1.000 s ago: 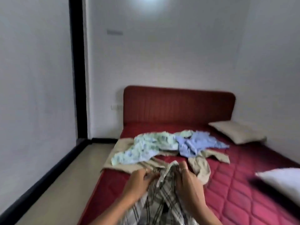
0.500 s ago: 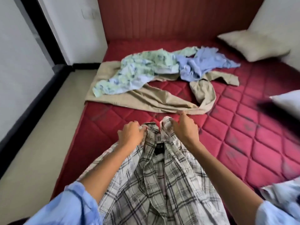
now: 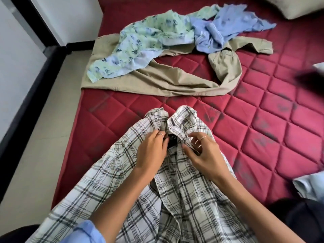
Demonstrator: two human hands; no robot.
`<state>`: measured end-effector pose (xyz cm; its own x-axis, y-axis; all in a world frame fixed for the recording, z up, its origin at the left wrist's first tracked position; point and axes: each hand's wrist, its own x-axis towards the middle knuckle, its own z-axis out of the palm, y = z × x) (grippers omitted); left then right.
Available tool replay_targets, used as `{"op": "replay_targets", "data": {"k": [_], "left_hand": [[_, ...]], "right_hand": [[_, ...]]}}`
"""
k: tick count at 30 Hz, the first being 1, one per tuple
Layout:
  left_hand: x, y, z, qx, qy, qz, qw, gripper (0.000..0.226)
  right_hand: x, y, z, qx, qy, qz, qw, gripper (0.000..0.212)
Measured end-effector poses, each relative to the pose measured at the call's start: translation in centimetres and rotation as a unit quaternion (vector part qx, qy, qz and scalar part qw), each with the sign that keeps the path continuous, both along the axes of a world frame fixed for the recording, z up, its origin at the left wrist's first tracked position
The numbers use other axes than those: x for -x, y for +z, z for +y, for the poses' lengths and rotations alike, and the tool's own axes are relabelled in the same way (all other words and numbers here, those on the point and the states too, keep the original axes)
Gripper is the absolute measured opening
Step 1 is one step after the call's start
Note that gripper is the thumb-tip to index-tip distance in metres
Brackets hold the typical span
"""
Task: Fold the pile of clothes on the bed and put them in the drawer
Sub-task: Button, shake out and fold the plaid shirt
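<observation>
Plaid shirt (image 3: 184, 199): on red mattress (image 3: 263, 137), near edge; long axis toward viewer, collar pointing to headboard side | left hand (image 3: 151, 151): palm down, fingers curled, gripping left collar side | right hand (image 3: 206, 155): pinching right placket below collar | beyond, apart: khaki trousers (image 3: 157, 81), green floral garment (image 3: 140, 44), blue shirt (image 3: 219, 30)

I see a red quilted mattress (image 3: 263, 120), a beige pillow (image 3: 296, 7) at its far corner, pale floor (image 3: 43, 137), white wall (image 3: 70, 14) with black skirting (image 3: 26, 95).
</observation>
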<state>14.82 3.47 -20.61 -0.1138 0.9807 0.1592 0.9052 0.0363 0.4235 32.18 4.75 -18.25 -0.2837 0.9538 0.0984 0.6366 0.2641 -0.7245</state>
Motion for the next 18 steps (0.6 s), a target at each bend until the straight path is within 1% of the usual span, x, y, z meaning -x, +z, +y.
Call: {"op": "replay_targets", "data": {"k": [3,8,11,13,15,18], "left_hand": [[-0.5,0.2,0.6,0.032,0.031,0.013,0.999,0.030],[-1.2,0.1,1.1,0.071,0.092,0.001,0.993,0.029],[-1.6,0.4,1.4,0.087,0.117,-0.018,0.989,0.019],[-2.0,1.0,1.4,0.088,0.132,-0.055,0.986,0.009],[-2.5,2.1,1.1,0.074,0.142,-0.109,0.981,0.002],[-3.1,4.0,0.1,0.045,0.142,-0.173,0.974,0.009]], "right_hand": [[0.7,-0.2,0.6,0.007,0.005,-0.021,1.000,0.041],[1.2,-1.1,1.3,0.031,-0.009,-0.005,0.999,0.016],[1.2,-1.0,1.8,0.087,-0.028,0.054,0.994,0.014],[1.2,-0.8,2.2,0.142,-0.044,0.113,0.982,0.013],[0.9,-0.5,2.7,0.211,-0.051,0.167,0.962,0.015],[0.3,0.1,3.0,0.293,-0.037,0.250,0.922,0.016]]}}
